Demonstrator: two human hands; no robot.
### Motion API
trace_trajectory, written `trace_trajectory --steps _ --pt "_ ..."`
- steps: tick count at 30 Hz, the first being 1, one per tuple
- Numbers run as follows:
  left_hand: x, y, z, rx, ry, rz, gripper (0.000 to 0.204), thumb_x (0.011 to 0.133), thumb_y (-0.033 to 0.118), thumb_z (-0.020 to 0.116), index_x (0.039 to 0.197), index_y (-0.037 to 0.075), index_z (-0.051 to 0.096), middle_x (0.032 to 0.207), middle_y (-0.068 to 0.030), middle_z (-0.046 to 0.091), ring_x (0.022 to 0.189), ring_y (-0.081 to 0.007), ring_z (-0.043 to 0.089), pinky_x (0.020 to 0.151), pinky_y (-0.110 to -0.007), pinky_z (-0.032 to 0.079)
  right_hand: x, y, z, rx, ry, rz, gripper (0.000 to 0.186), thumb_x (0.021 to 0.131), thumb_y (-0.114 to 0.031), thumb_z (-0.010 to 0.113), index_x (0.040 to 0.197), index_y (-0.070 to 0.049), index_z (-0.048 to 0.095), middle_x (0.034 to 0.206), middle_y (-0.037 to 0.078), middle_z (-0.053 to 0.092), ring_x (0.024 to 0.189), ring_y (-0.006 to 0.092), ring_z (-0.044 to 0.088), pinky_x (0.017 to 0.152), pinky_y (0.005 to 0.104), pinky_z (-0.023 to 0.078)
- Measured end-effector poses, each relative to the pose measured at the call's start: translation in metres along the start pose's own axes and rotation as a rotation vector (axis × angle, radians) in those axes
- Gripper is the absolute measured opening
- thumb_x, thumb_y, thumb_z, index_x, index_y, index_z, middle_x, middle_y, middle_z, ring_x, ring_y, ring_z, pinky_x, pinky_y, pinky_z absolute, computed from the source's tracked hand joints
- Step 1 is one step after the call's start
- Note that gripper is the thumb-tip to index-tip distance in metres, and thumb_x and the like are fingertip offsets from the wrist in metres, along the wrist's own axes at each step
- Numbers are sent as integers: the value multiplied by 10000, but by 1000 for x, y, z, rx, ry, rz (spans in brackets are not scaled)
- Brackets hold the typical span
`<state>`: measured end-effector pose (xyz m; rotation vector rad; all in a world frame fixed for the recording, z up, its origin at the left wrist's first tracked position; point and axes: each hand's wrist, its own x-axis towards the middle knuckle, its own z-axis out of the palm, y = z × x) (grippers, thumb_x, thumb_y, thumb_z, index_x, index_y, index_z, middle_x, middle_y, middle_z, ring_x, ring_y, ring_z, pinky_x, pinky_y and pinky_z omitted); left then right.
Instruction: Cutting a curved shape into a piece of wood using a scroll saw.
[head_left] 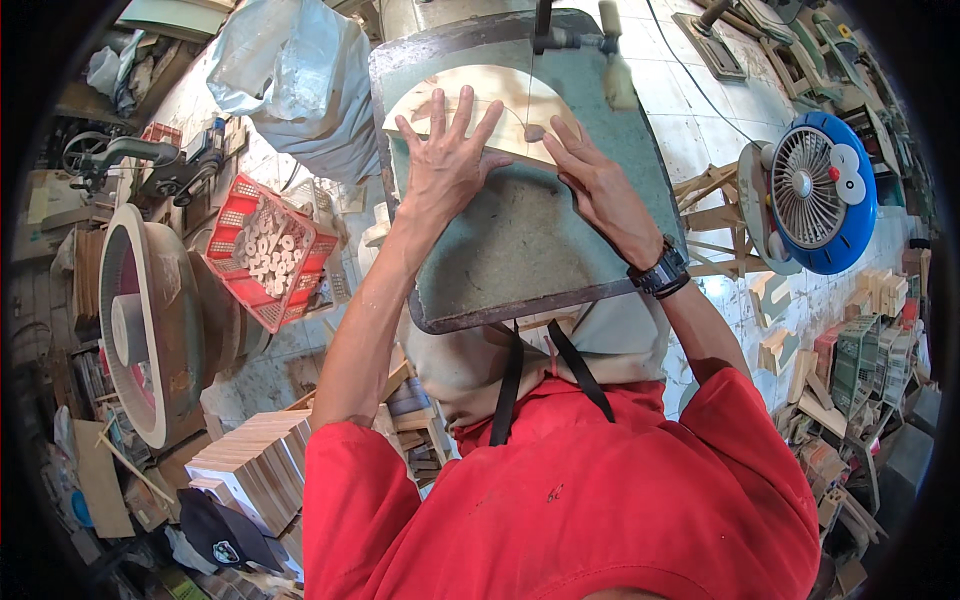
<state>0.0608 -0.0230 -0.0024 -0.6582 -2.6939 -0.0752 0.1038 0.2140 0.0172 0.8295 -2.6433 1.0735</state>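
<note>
A pale wooden board [512, 82] with a rounded far edge lies on the worn green machine table [520, 255]. A thin upright saw blade [531, 78] comes down to the board from a dark arm [543, 30]. A curved line and a small dark spot [534, 132] mark the wood near the blade. My left hand [445, 155] lies flat on the board's left part, fingers spread. To the right of the blade, my right hand [598, 185] rests its stretched fingers against the board's right edge. Its wrist wears a black watch [660, 272].
A red plastic basket [277, 262] of small wooden pieces stands left, beside a large round wheel-like machine part [150, 330]. A filled plastic sack [300, 85] sits beyond. A blue fan [822, 192] stands right. Stacked wooden blocks [255, 470] and a dark cap [225, 530] lie lower left.
</note>
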Motion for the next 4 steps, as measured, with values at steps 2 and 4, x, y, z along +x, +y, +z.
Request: trace_trajectory --steps 2,4 --pt "0 1 0 1 2 -3 727 897 570 635 1535 309 405 1604 -120 364 1455 -454 344 988 -840 300 1 0 0 14 16 8 523 908 64 571 1419 -34 523 1484 224 480 1383 443 429 1179 473 364" --pt "0 2 0 -2 -3 -7 736 896 573 637 1538 303 400 1610 -121 356 1459 -453 338 996 -844 290 0 3 0 35 -17 23 516 927 39 563 1434 -40 507 1514 228 447 1406 439 402 1199 480 338"
